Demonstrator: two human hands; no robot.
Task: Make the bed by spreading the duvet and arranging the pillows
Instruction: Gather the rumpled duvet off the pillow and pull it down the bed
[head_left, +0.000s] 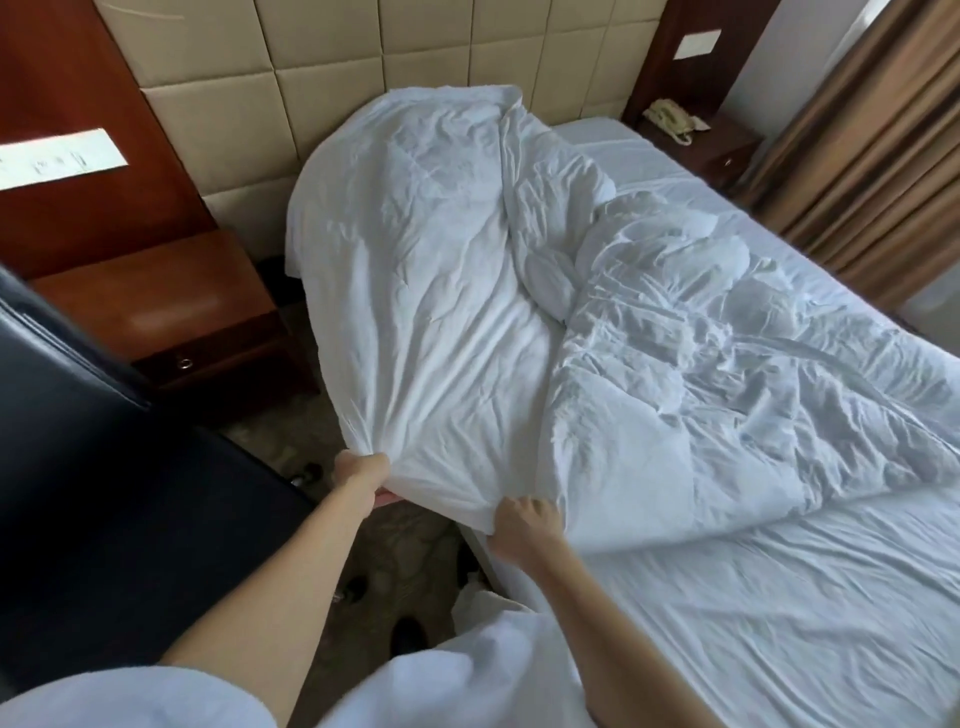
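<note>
The duvet (467, 291) edge is gripped by left hand (363, 470) and right hand (524, 519) (both grips closed on fabric) — slippage is risked if pulled unevenly off the bed (779, 597).

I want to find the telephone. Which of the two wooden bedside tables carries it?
The far nightstand, by the brown curtain, carries the cream telephone. The near nightstand, beside the left hand, shows nothing on its top.

The left hand's (363, 475) fingers vanish under the duvet (441, 312) edge; the bed (779, 597) (right side) is cut off by the frame.
</note>
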